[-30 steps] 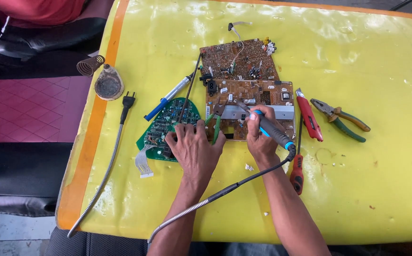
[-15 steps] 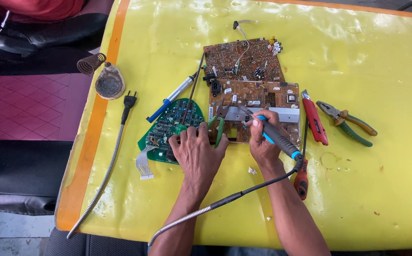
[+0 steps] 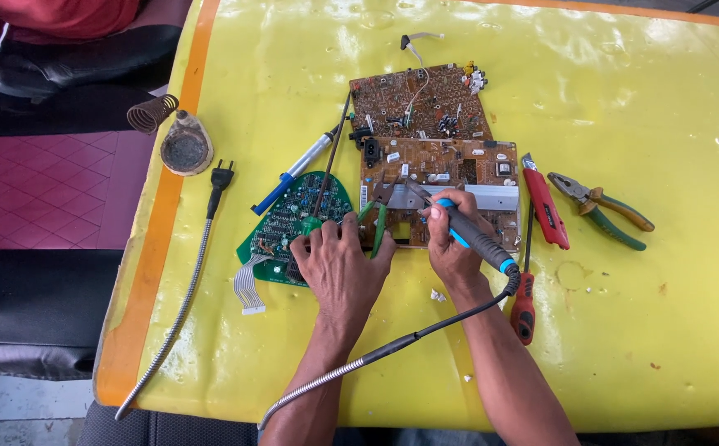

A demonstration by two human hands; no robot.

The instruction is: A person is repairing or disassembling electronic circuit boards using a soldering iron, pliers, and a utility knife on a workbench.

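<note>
At the upper left of the frame a round soldering stand [image 3: 184, 147] with a coil spring sits on the orange edge of the yellow desk [image 3: 665, 330]. Just right of it lies a black plug [image 3: 221, 175] with a metal-sheathed cable running down to the lower left. Near the centre left, a green circuit board [image 3: 293, 223] with a white ribbon cable lies flat, and a blue desoldering pump [image 3: 292, 175] rests by its upper edge. The left hand [image 3: 339, 268] lies on the green board's right side; its grip is clenched on small green-handled pliers [image 3: 378, 225]. In the centre are two brown circuit boards [image 3: 434, 157], touching each other, dense with small parts and a grey metal strip. The right hand [image 3: 452, 248] has its grip closed around a soldering iron [image 3: 467, 231] with black and blue handle, its tip on the lower brown board. To the right lie a red utility knife [image 3: 545, 213], a red screwdriver [image 3: 524, 301] and green-handled pliers [image 3: 603, 211].
</note>
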